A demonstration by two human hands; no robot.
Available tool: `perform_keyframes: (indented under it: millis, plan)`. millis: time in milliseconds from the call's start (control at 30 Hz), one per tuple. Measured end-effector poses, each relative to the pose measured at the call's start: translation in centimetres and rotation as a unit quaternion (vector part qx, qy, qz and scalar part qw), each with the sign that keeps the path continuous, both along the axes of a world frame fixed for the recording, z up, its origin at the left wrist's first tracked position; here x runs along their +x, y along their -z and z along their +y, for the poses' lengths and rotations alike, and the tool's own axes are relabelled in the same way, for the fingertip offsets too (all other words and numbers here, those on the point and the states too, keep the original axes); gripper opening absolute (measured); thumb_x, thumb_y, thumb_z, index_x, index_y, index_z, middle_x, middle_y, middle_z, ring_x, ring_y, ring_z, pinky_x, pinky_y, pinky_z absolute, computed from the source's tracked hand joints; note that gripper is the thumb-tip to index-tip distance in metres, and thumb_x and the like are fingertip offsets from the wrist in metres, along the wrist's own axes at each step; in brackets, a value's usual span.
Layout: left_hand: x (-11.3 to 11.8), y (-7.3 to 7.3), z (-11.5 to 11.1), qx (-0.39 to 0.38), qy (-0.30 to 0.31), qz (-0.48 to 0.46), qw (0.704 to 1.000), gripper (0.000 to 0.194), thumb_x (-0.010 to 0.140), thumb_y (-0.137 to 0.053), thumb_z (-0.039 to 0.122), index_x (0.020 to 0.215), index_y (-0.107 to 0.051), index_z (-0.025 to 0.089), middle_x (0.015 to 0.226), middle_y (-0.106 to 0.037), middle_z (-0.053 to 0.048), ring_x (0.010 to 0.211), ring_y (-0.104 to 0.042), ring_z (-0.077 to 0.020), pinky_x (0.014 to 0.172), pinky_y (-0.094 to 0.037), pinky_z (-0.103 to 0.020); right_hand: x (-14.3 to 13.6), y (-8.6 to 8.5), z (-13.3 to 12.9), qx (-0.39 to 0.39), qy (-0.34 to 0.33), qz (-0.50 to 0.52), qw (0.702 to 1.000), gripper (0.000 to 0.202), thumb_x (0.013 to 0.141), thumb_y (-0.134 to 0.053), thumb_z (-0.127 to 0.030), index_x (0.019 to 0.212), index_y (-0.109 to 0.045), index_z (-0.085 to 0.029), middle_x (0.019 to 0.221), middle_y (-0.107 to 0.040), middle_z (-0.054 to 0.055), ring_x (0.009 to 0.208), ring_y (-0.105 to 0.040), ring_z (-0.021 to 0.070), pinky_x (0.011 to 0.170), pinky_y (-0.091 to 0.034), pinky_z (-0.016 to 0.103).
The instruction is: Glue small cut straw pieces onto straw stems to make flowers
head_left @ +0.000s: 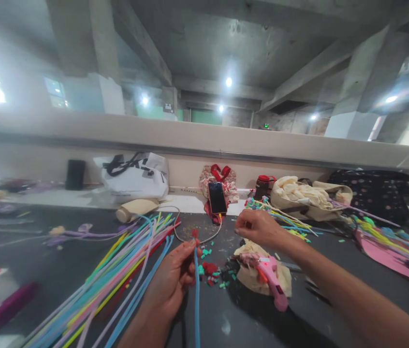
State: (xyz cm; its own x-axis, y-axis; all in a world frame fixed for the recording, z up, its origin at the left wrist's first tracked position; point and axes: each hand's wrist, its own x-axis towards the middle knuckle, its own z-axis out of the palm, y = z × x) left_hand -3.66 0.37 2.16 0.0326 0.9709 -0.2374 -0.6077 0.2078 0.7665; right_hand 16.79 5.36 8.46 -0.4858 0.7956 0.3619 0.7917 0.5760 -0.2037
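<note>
My left hand (176, 270) pinches a blue pipe cleaner (197, 314) near its top, where a small red piece (195, 234) sticks up above the fingertips. The stem hangs down toward the bottom edge. To the right, my right hand (260, 227) is raised with its fingers curled together; whatever they may hold is hidden. Below that hand a pink glue gun (271, 276) lies on a crumpled cream wrapping (244, 285). Small red scraps (210, 268) and green bits are scattered between the hands.
A bundle of colourful pipe cleaners (117, 275) lies at left. Behind stand a white bag (137, 176), a phone (217, 197) on a cable, a dark red-lidded bottle (262, 186) and a cream cloth bag (295, 195). More stems lie on a pink sheet (382, 251) at right.
</note>
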Motion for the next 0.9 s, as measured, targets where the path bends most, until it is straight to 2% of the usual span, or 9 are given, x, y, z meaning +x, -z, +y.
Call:
perform_keyframes:
  millis: [100, 200, 367, 600, 733, 900]
  plan:
    - [0.1, 0.0, 0.0, -0.005, -0.003, 0.001, 1.000, 0.007, 0.070, -0.059, 0.019, 0.073, -0.060, 0.013, 0.056, -0.056, 0.003, 0.032, -0.040, 0.0006, 0.027, -0.026, -0.007, -0.2, 0.2, -0.3, -0.048, -0.040, 0.078, 0.995, 0.018, 0.070, -0.050, -0.020, 0.053, -0.054, -0.014, 0.063, -0.054, -0.001, 0.060, -0.049, 0.0094, 0.055, -0.034, 0.018]
    - [0.2, 0.0, 0.0, -0.010, 0.002, 0.006, 1.000, 0.007, 0.070, -0.059, 0.019, 0.073, -0.060, 0.013, 0.056, -0.056, 0.003, 0.033, -0.041, 0.0006, 0.027, -0.026, -0.007, -0.8, 0.8, -0.2, -0.093, -0.054, 0.144, 0.984, 0.021, 0.068, -0.045, -0.017, 0.048, -0.044, -0.015, 0.058, -0.046, -0.003, 0.054, -0.044, 0.0081, 0.050, -0.032, 0.017]
    - [0.2, 0.0, 0.0, -0.014, 0.002, 0.003, 1.000, 0.008, 0.070, -0.060, 0.019, 0.073, -0.060, 0.012, 0.054, -0.055, 0.003, 0.032, -0.040, 0.0007, 0.027, -0.026, -0.007, -2.0, 1.2, -0.1, -0.091, -0.040, 0.134, 0.986, 0.026, 0.074, -0.040, -0.020, 0.048, -0.034, -0.018, 0.047, -0.027, -0.008, 0.043, -0.026, 0.0061, 0.041, -0.018, 0.018]
    - [0.1, 0.2, 0.0, -0.003, 0.013, -0.012, 1.000, 0.006, 0.070, -0.058, 0.018, 0.074, -0.059, 0.013, 0.056, -0.056, 0.003, 0.032, -0.040, 0.0011, 0.027, -0.024, -0.006, -3.0, 0.8, -0.4, -0.069, -0.035, 0.153, 0.985, 0.033, 0.082, -0.033, -0.029, 0.050, -0.027, -0.019, 0.050, -0.021, -0.007, 0.044, -0.024, 0.0063, 0.042, -0.018, 0.019]
    - [0.1, -0.1, -0.1, -0.008, 0.008, -0.011, 1.000, 0.005, 0.070, -0.058, 0.017, 0.073, -0.059, 0.013, 0.056, -0.056, 0.003, 0.032, -0.040, 0.0009, 0.027, -0.025, -0.006, -3.1, 0.9, -0.4, -0.069, -0.031, 0.133, 0.988, 0.036, 0.085, -0.028, -0.036, 0.053, -0.031, -0.019, 0.050, -0.025, -0.007, 0.045, -0.028, 0.0068, 0.043, -0.021, 0.018]
    - [-0.2, -0.3, 0.0, -0.010, -0.008, -0.027, 1.000, 0.007, 0.070, -0.059, 0.018, 0.075, -0.059, 0.014, 0.057, -0.057, 0.002, 0.031, -0.039, 0.0008, 0.026, -0.025, -0.007, -3.3, 1.7, -0.2, -0.056, -0.003, 0.065, 0.996, 0.029, 0.085, -0.031, -0.032, 0.066, -0.046, -0.017, 0.057, -0.045, -0.004, 0.053, -0.041, 0.0091, 0.048, -0.029, 0.018]
